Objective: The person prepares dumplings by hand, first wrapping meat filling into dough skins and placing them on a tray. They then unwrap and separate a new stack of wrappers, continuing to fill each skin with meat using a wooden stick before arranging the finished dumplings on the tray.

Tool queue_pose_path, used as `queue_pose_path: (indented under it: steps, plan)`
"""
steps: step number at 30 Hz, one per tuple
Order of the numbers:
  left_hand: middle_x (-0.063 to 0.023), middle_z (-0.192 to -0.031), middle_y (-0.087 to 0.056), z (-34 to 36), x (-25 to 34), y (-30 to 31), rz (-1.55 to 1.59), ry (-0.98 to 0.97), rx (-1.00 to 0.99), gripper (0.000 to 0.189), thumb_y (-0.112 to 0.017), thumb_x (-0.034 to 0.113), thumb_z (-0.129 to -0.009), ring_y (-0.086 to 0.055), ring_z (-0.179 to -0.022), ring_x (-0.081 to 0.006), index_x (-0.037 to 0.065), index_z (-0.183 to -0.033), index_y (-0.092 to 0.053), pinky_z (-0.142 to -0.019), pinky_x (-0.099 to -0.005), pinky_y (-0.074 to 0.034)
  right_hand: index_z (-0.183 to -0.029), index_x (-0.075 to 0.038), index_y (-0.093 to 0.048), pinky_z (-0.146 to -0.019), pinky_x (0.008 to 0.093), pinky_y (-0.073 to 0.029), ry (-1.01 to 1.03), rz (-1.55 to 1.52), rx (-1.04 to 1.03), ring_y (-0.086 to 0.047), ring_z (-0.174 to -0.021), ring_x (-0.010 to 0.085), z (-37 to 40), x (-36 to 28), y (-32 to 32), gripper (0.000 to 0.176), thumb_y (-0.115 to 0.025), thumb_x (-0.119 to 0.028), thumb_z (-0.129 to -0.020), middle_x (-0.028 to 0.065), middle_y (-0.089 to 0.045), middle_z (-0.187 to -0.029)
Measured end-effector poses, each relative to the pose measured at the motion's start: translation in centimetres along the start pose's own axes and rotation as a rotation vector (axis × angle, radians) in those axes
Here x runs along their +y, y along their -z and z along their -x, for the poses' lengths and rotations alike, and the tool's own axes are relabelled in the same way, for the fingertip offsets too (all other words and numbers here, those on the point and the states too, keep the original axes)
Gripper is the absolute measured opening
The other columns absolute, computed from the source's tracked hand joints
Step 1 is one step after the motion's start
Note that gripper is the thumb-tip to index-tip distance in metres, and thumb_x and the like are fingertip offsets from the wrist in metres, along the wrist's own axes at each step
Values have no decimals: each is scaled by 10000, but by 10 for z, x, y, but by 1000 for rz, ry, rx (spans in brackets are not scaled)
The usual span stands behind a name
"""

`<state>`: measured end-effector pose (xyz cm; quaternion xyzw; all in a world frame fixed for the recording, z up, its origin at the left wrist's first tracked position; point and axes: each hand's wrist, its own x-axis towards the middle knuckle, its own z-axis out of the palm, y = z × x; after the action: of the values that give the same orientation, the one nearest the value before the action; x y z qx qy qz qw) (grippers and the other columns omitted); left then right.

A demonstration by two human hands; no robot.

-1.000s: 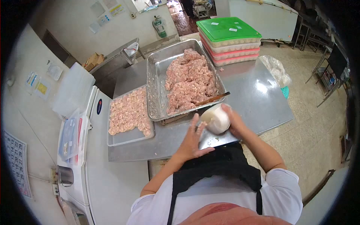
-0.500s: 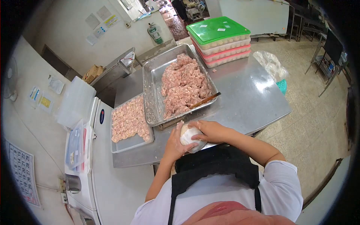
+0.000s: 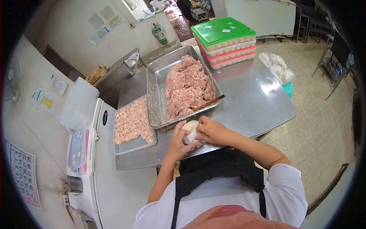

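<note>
At the table's front edge, my left hand (image 3: 178,144) is closed round the side of a round, pale bundle of what look like dough wrappers (image 3: 190,126), partly covered in white wrapping (image 3: 193,136). On its other side, the bent fingers of my right hand (image 3: 213,131) pinch at the white wrapping near the top. Just beyond the hands lies a deep metal tray (image 3: 156,68) with a mound of ground meat (image 3: 189,86). A wooden-handled tool (image 3: 209,103) rests across its near right corner. Left of it, a shallow plastic tray (image 3: 133,145) holds rows of meat-topped pieces (image 3: 130,118).
Stacked containers with a green lid (image 3: 223,30) stand at the back of the metal table (image 3: 255,99). A white freezer (image 3: 118,183) adjoins the table at left. A plastic bag (image 3: 275,66) and a teal basket (image 3: 288,89) are past the right edge.
My right hand has shifted from cupping the bundle's side to pinching its wrapping near the top. More of the pale round face now shows. The trays stay put.
</note>
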<state>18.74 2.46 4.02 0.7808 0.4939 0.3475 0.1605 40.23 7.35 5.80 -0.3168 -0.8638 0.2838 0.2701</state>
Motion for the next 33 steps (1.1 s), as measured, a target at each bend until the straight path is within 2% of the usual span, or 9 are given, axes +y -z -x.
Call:
queue_pose_path:
  steps: [5,13,16,23,25,26,27,29,33]
  plan:
    - [-233,-1396,-415,14,-2,5,68,-7,1,472,-861,182,-617,-399,-1304,-393,61,-928,-527,-1016,-445,-391,-941,-10,-559,-777,454,-467,136,-249,-115,-568,-892,384,0,27,12,238,-660,-208,-854,171,-504,-987]
    - [-218,-1433,-382,17,-10,0,69,-64,62,353,-825,97,-630,-408,-1307,-362,40,-840,-548,-1042,-417,-369,-986,-47,-579,-740,385,-477,164,-63,-39,-553,-870,322,0,13,7,314,-736,-240,-795,155,-508,-1051]
    - [-208,-1437,-382,29,-27,-1,403,56,109,343,-830,99,-632,-402,-1311,-358,45,-829,-555,-1043,-414,-362,-1042,-29,-605,-822,375,-474,-37,-184,-227,-580,-978,321,2,41,28,349,-721,-248,-795,162,-537,-1054]
    - [-195,-1308,-512,49,-54,25,37,161,-75,205,-730,60,-770,-488,-1231,-285,45,-931,-603,-1013,-386,-397,-1099,-29,-580,-862,351,-466,-224,-24,-14,-579,-969,310,24,96,37,294,-636,-163,-843,158,-549,-1141]
    - [-176,-1279,-534,43,-57,18,565,429,167,369,-784,181,-755,-547,-1146,-294,37,-1028,-581,-1004,-404,-413,-1162,-55,-558,-806,343,-483,-229,-272,126,-581,-951,248,14,74,37,328,-610,-113,-843,109,-543,-1127]
    - [-147,-1283,-521,38,-54,13,522,435,138,496,-768,205,-777,-519,-1172,-252,38,-1182,-536,-1025,-378,-399,-1265,-78,-507,-910,383,-453,-269,-400,44,-550,-1057,253,12,53,37,462,-645,-208,-843,130,-527,-1199]
    - [-160,-1328,-477,19,-27,4,579,281,31,611,-766,205,-772,-490,-1211,-275,55,-1295,-487,-1027,-370,-391,-1358,-92,-430,-993,416,-404,-73,-247,-24,-503,-1162,301,9,36,13,635,-694,-288,-815,187,-496,-1268]
    - [-169,-1315,-465,6,-1,1,108,84,-35,699,-772,176,-734,-476,-1215,-311,75,-1350,-456,-1022,-368,-387,-1407,-89,-362,-1030,431,-369,-1,128,-17,-470,-1202,359,7,18,-11,793,-746,-323,-753,230,-458,-1318]
    - [-170,-1260,-484,13,9,5,-1,99,-58,725,-772,143,-687,-499,-1153,-331,113,-1350,-478,-982,-367,-414,-1331,-82,-470,-1008,435,-388,84,24,-61,-478,-1177,397,12,46,-4,735,-775,-297,-698,218,-498,-1287]
